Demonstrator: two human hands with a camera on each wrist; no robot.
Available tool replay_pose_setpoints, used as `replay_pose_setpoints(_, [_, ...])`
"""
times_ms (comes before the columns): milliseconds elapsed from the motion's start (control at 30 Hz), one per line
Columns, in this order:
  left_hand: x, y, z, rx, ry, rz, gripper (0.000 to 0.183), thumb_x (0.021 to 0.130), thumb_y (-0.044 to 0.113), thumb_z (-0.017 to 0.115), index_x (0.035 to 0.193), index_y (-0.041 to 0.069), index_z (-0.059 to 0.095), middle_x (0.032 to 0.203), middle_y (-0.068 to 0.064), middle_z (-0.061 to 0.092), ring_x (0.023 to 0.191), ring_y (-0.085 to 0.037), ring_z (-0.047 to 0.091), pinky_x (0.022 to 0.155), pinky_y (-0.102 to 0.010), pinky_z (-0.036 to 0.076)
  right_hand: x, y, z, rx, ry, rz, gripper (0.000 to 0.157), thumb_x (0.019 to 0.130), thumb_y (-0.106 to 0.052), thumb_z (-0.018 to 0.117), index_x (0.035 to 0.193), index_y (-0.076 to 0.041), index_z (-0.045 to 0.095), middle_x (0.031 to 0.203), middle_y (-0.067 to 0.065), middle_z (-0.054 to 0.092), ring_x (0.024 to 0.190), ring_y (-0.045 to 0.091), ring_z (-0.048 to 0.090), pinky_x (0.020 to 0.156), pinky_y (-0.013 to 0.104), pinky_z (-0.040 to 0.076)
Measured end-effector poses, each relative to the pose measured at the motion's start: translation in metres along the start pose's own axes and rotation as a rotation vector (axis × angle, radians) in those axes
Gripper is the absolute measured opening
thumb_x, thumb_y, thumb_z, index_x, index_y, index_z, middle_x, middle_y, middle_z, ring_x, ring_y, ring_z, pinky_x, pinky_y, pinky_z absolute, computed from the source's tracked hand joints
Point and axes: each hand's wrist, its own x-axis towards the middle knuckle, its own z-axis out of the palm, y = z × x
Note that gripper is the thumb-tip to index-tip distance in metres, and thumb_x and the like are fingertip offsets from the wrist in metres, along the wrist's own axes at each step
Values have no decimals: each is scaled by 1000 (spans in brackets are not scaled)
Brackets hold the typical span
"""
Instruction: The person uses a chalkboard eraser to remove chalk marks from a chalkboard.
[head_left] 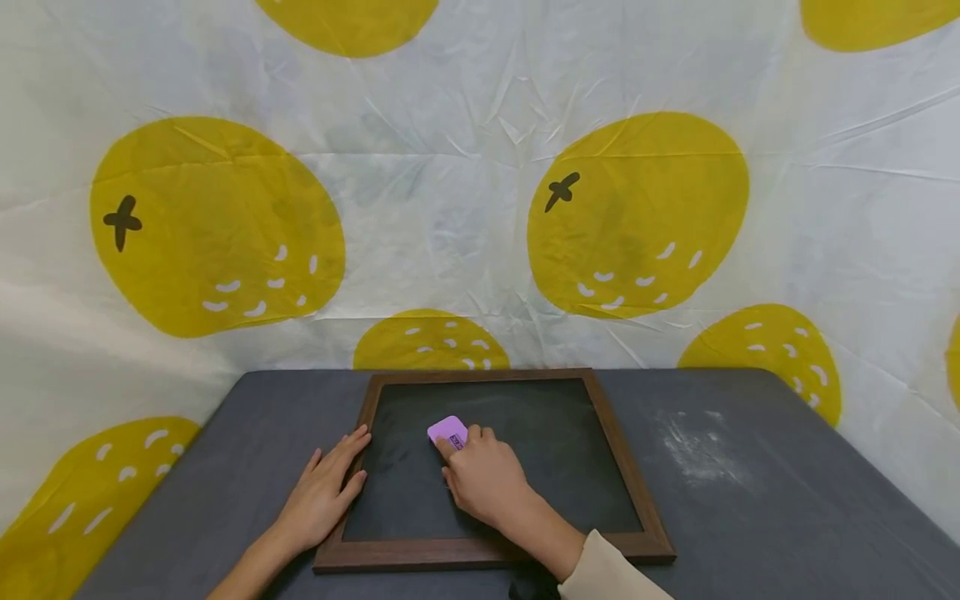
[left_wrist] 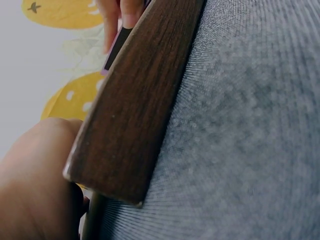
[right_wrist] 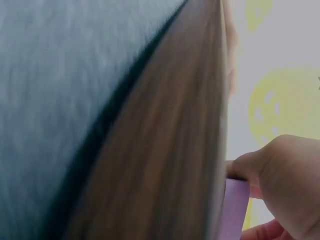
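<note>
A chalkboard (head_left: 525, 467) with a brown wooden frame (head_left: 420, 552) lies on the dark table. Over its surface my right hand (head_left: 487, 479) grips a purple chalkboard eraser (head_left: 447, 429) with a small printed label. In the right wrist view the purple eraser (right_wrist: 234, 207) shows beside the thumb, close to the frame edge. My left hand (head_left: 318, 500) rests along the left side of the frame, fingers stretched out and fingertips on the wood. From the left wrist, the eraser's dark underside (left_wrist: 118, 47) appears beyond the frame, under the right hand's fingers (left_wrist: 131, 12).
A patch of white chalk dust (head_left: 697, 446) marks the dark tablecloth (head_left: 795, 492) to the right of the board. Behind the table hangs a white cloth (head_left: 442, 225) printed with large yellow fruit. A small black object (head_left: 532, 581) shows at the bottom edge, below the frame.
</note>
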Motion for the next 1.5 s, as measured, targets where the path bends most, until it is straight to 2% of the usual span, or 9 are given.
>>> replay_pose_setpoints(233, [2,2,2,-30,3,6,50,100,28,52,145,7,42,152,-7,34,136,-37,33,103,-68,16,-8,9,-2,63,-25,-173,36,91,-30,66,128,-30,63,83,8,56,74,20,50,62,28,48])
replay_pose_setpoints(467, [0,1,0,-25,5,8,50,100,30,51,145,10,42,152,-6,35,135,-35,34,103,-67,16,-14,34,-8,314,-87,-364,41,92,-23,66,131,-34,60,106,8,62,92,18,54,80,26,48])
replay_pose_setpoints(633, [-5,0,-3,-37,-2,-14,51,100,33,51,146,11,42,152,-7,34,135,-36,34,103,-67,16,-19,47,-16,409,-162,-402,43,90,-16,69,129,-33,63,115,9,61,98,19,54,84,26,47])
replay_pose_setpoints(800, [-3,3,-2,-57,-23,-21,52,101,35,49,146,11,41,152,-6,33,136,-36,32,103,-67,16,-32,73,-25,435,-220,-312,43,87,-12,71,125,-31,66,114,9,61,98,20,54,81,28,49])
replay_pose_setpoints(867, [-3,3,-3,-55,-19,-24,52,100,34,50,146,11,41,152,-5,33,136,-35,33,103,-67,16,-36,85,-27,409,-212,-273,43,86,-12,72,124,-32,67,112,9,62,96,20,54,77,29,51])
replay_pose_setpoints(967, [-2,2,-4,-54,-23,-23,52,100,34,51,146,11,42,152,-6,34,136,-35,33,103,-67,16,-43,102,-31,344,-151,-233,41,85,-13,73,121,-31,69,106,7,62,92,20,54,68,31,52])
replay_pose_setpoints(1133, [-2,2,-4,-62,-40,-29,51,100,33,51,145,10,42,152,-6,34,136,-36,32,103,-68,15,-55,126,-35,214,28,-141,37,82,-17,76,118,-26,71,96,8,61,85,23,57,61,37,52])
replay_pose_setpoints(1367, [-1,-1,-2,-46,-22,-17,51,100,33,51,145,9,43,152,-6,34,136,-36,33,102,-68,16,-74,157,-43,164,152,139,37,80,-24,78,116,-19,72,90,9,61,75,25,59,58,44,52])
replay_pose_setpoints(1500, [-2,-1,-1,-40,-12,-19,51,100,32,52,145,9,43,152,-7,34,135,-36,34,102,-68,16,-89,181,-51,173,149,296,39,82,-25,75,118,-13,71,89,13,62,68,27,57,51,45,49])
